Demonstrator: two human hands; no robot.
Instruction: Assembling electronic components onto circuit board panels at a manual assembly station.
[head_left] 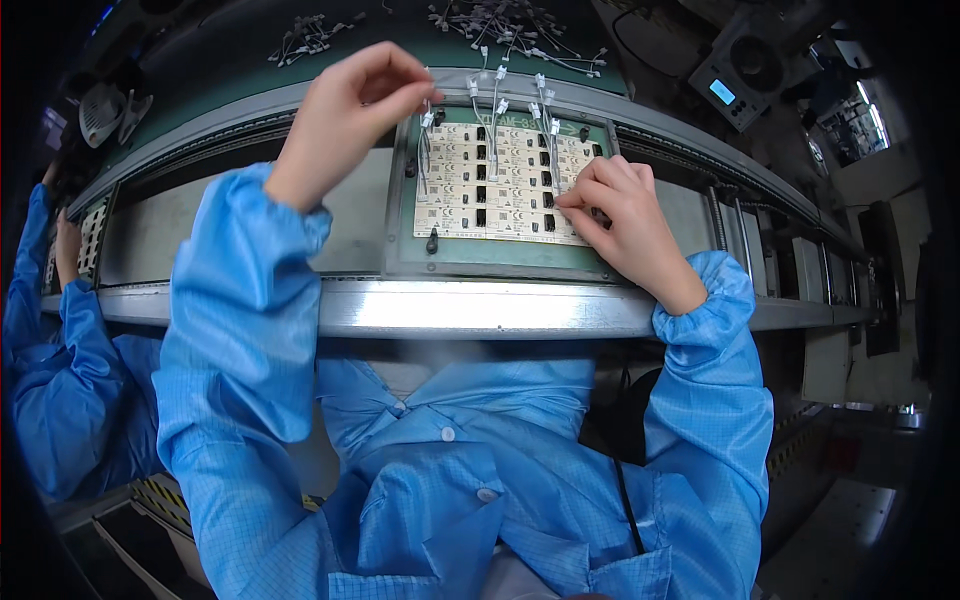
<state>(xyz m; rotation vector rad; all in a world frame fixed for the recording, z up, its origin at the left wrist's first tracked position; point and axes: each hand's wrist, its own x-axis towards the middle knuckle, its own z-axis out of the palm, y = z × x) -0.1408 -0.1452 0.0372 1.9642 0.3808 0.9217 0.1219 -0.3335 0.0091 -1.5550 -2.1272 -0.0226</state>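
A panel of cream-coloured circuit boards [447,222] with rows of black components lies in a green carrier frame [520,256]. Several short white cables with connectors [502,106] stand along its far side, their wires running down over the boards. My left hand [350,112] is raised over the panel's far left corner, thumb and forefinger pinched around the top of a white connector cable [427,119]. At the panel's right side my right hand [622,208] is closed, with its fingertips down on the boards. Whatever those fingertips hold is hidden.
A metal conveyor rail [480,305] runs along the near side. Beyond the far rail, loose white cables [505,25] lie in piles on a green surface [385,50]. A device with a lit display [722,92] stands far right. A co-worker's blue sleeve [85,330] shows at left.
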